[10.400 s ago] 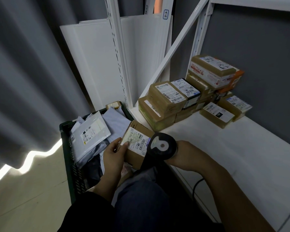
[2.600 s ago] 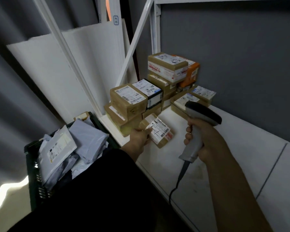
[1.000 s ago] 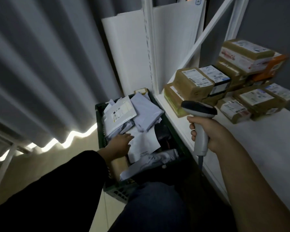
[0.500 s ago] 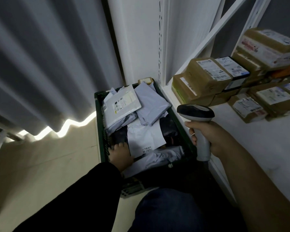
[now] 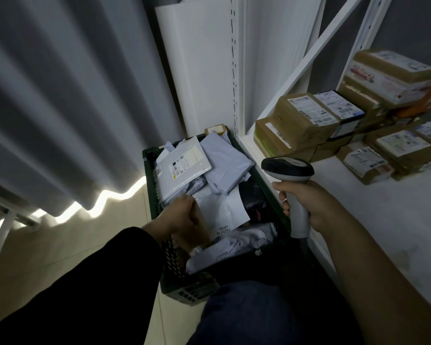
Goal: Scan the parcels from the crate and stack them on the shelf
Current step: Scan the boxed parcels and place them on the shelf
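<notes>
A dark green crate (image 5: pixel 151 185) stands on the floor, full of grey and white mailer bags (image 5: pixel 224 165). My left hand (image 5: pixel 178 216) is inside its near left part, gripping a brown cardboard parcel (image 5: pixel 199 232) that stands partly out from under the bags. My right hand (image 5: pixel 306 202) grips the handle of a grey barcode scanner (image 5: pixel 288 169), held upright over the crate's right rim. On the white shelf (image 5: pixel 383 220) to the right, brown labelled boxes (image 5: pixel 299 120) are stacked in the back corner.
A white shelf upright and diagonal brace (image 5: pixel 237 70) rise just behind the crate. A grey curtain (image 5: pixel 60 95) hangs to the left over a tiled floor. A small box (image 5: pixel 215 129) sits behind the crate. My knee (image 5: pixel 246 314) is in front of the crate.
My left hand has taken hold of a brown parcel in the crate and raised it from under the bags. The right hand keeps the scanner nearly where it was.
</notes>
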